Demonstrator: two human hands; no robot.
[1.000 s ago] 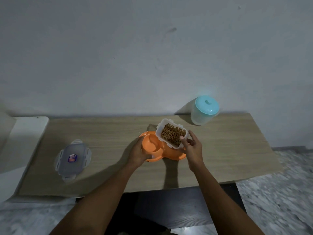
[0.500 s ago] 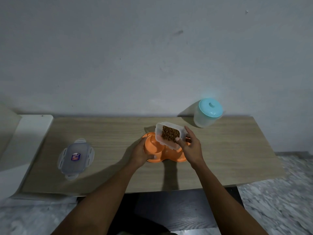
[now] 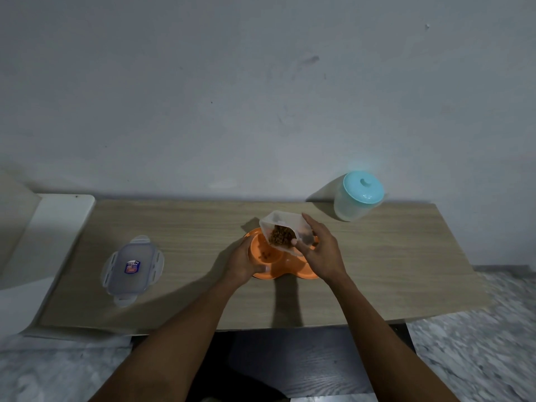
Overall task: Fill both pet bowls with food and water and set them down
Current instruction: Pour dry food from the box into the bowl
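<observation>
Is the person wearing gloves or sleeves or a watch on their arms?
No gloves: the left hand and right hand are bare. The left forearm and right forearm are bare too, with no sleeve showing as far up as the picture goes. I see no watch, bracelet or ring, though the light is dim.

Right hand [image 3: 323,253] tilts kibble container [image 3: 278,224] over orange bowl [image 3: 287,269].

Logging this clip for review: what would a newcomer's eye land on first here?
The right hand holds a clear container of kibble tilted over the orange bowl mid-table, while the left hand grips the bowl's rim. Next come the blue-lidded jug at the back right and the lid lying flat at the left.
</observation>
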